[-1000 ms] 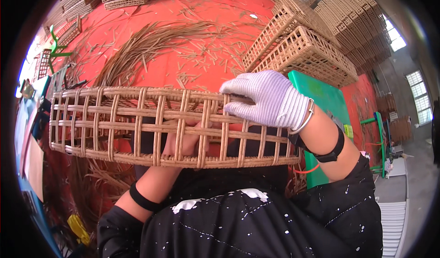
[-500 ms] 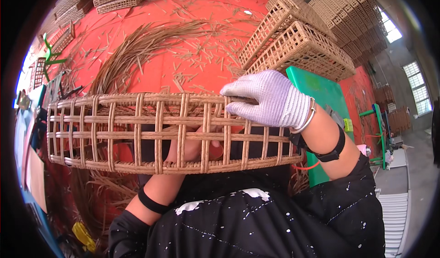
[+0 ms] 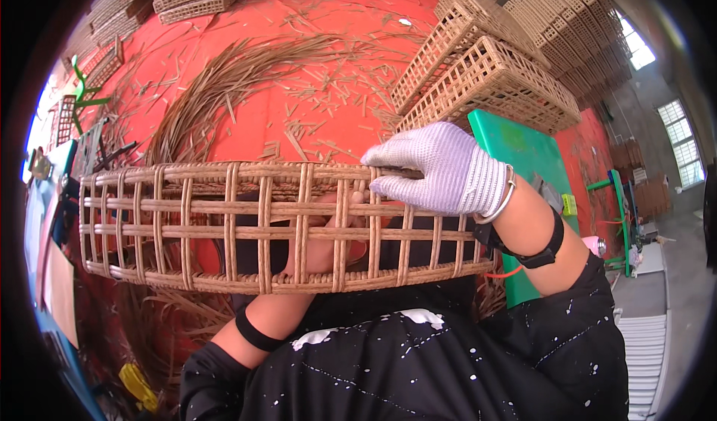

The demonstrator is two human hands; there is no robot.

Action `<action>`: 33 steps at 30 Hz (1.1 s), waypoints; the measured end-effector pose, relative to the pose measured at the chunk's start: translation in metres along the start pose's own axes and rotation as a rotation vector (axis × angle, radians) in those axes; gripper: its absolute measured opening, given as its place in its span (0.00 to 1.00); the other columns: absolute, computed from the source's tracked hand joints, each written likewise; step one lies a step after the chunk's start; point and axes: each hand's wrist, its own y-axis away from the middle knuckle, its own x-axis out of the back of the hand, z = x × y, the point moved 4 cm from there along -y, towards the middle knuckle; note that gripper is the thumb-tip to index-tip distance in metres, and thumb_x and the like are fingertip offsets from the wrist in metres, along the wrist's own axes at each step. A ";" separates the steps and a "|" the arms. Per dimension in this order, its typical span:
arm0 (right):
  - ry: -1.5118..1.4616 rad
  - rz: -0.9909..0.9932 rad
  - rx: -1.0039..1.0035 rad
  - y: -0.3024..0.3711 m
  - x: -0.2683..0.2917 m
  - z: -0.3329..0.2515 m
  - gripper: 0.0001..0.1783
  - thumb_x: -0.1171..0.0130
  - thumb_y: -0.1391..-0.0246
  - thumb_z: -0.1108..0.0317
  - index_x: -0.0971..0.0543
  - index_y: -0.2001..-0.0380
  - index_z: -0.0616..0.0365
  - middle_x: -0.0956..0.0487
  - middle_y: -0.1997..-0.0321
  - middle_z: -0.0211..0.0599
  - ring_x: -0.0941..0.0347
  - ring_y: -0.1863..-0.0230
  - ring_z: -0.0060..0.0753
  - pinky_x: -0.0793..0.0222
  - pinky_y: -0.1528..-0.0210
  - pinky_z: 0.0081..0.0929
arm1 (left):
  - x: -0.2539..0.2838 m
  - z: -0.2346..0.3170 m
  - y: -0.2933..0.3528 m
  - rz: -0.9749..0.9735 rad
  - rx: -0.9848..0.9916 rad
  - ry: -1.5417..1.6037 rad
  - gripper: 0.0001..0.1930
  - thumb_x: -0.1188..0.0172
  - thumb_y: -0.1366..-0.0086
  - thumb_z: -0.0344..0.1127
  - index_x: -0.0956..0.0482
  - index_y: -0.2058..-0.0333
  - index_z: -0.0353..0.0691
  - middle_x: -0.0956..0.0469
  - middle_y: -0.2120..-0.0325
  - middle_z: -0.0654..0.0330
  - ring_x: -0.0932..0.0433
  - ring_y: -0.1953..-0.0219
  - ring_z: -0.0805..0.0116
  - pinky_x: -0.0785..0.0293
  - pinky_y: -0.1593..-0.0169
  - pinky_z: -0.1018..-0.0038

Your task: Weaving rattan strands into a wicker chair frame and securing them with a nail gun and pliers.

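Note:
A brown wicker basket (image 3: 265, 233) with an open lattice side spans the view in front of my torso, its side wall facing up toward me. My right hand (image 3: 437, 168), in a pale lilac knit glove, pinches the basket's upper rim right of the middle, thumb and fingers closed around the edge. Behind the lattice is my bare left hand (image 3: 320, 253), reaching in from below. Its fingertips are bent up near the rim, close to the right hand's fingertips. Lattice strands partly cover it, and what it grips is hard to make out.
Loose brown strips (image 3: 202, 92) lie in a long bundle on the red floor, with short offcuts scattered around. Finished-looking baskets (image 3: 489, 85) stand beyond a green board (image 3: 523, 152) at the right. A yellow object (image 3: 138, 386) lies lower left.
The basket has shifted slightly down toward me, and both hands moved with it. My left hand's fingers have risen toward the rim behind the lattice. The right hand keeps its pinch.

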 end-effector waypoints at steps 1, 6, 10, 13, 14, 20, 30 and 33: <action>-0.001 -0.020 -0.011 -0.001 -0.001 -0.001 0.17 0.36 0.51 0.63 0.20 0.59 0.61 0.19 0.66 0.44 0.20 0.65 0.40 0.25 0.61 0.29 | 0.000 0.003 -0.001 -0.005 0.003 -0.001 0.15 0.49 0.30 0.39 0.22 0.55 0.33 0.20 0.66 0.58 0.23 0.65 0.76 0.24 0.62 0.76; -0.002 -0.011 0.003 0.000 -0.005 0.004 0.18 0.36 0.50 0.63 0.20 0.59 0.62 0.19 0.67 0.44 0.20 0.66 0.40 0.25 0.61 0.29 | -0.007 0.007 -0.010 -0.089 0.204 0.264 0.17 0.51 0.29 0.41 0.23 0.57 0.31 0.20 0.64 0.56 0.22 0.64 0.72 0.23 0.61 0.76; -0.050 0.053 0.036 -0.003 -0.006 0.009 0.17 0.37 0.50 0.63 0.20 0.59 0.62 0.19 0.67 0.44 0.20 0.67 0.40 0.25 0.63 0.29 | -0.007 0.010 -0.016 -0.101 0.231 0.256 0.16 0.49 0.30 0.41 0.23 0.58 0.32 0.19 0.65 0.55 0.21 0.65 0.72 0.23 0.61 0.77; -0.030 0.070 0.035 -0.004 -0.002 0.011 0.17 0.37 0.50 0.63 0.20 0.60 0.62 0.19 0.68 0.44 0.20 0.67 0.41 0.25 0.64 0.29 | -0.001 -0.001 -0.023 -0.113 0.188 0.310 0.15 0.49 0.30 0.40 0.23 0.59 0.32 0.19 0.67 0.55 0.21 0.65 0.73 0.23 0.62 0.77; -0.029 0.071 0.030 -0.003 0.000 0.012 0.16 0.37 0.50 0.63 0.19 0.60 0.62 0.19 0.68 0.44 0.20 0.68 0.41 0.25 0.64 0.29 | 0.001 -0.007 -0.025 -0.122 0.223 0.276 0.14 0.49 0.30 0.39 0.23 0.59 0.33 0.20 0.66 0.55 0.21 0.65 0.72 0.22 0.63 0.76; 0.121 0.021 0.069 -0.009 -0.001 -0.003 0.22 0.45 0.46 0.50 0.20 0.57 0.55 0.19 0.68 0.42 0.21 0.69 0.45 0.24 0.66 0.36 | 0.005 -0.005 -0.018 -0.071 0.338 0.184 0.14 0.52 0.29 0.37 0.26 0.53 0.33 0.21 0.60 0.53 0.21 0.62 0.67 0.23 0.59 0.72; 0.070 -0.128 -0.159 -0.007 -0.001 0.022 0.29 0.51 0.44 0.41 0.24 0.51 0.52 0.21 0.57 0.43 0.24 0.56 0.48 0.28 0.53 0.39 | 0.026 -0.022 -0.044 0.038 0.114 -0.253 0.15 0.53 0.29 0.39 0.24 0.55 0.33 0.21 0.63 0.56 0.22 0.65 0.70 0.25 0.63 0.75; 0.081 -0.177 -0.191 -0.002 0.000 0.022 0.31 0.54 0.44 0.38 0.25 0.50 0.52 0.21 0.57 0.44 0.25 0.55 0.50 0.30 0.52 0.43 | 0.030 -0.022 -0.042 0.061 0.102 -0.295 0.16 0.53 0.29 0.40 0.24 0.56 0.34 0.21 0.64 0.56 0.23 0.66 0.71 0.26 0.64 0.75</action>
